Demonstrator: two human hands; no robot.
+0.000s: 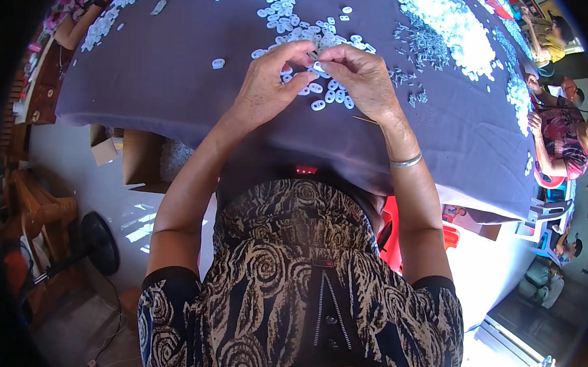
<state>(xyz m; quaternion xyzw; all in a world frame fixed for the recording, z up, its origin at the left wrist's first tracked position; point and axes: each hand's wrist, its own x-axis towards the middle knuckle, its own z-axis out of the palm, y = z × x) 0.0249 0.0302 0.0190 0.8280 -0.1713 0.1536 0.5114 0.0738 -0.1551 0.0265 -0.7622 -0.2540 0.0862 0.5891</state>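
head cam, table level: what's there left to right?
Lone white oval piece → left hand → small white piece pinched between both hands → right hand → scattered small grey parts → heap of white pieces → another person's arm at the purple cloth's right edge.

Bare purple cloth (pixel 157 65) is lying open across the upper left of the frame, crossed only by one stray white piece (pixel 218 63). The left hand (pixel 270 86) and right hand (pixel 361 75) are meeting at upper centre, closing off the space between them. White pieces (pixel 329 93) are crowding the cloth just beneath the hands. A heap of white parts (pixel 451 26) and small metal pins (pixel 422 47) are blocking the upper right.
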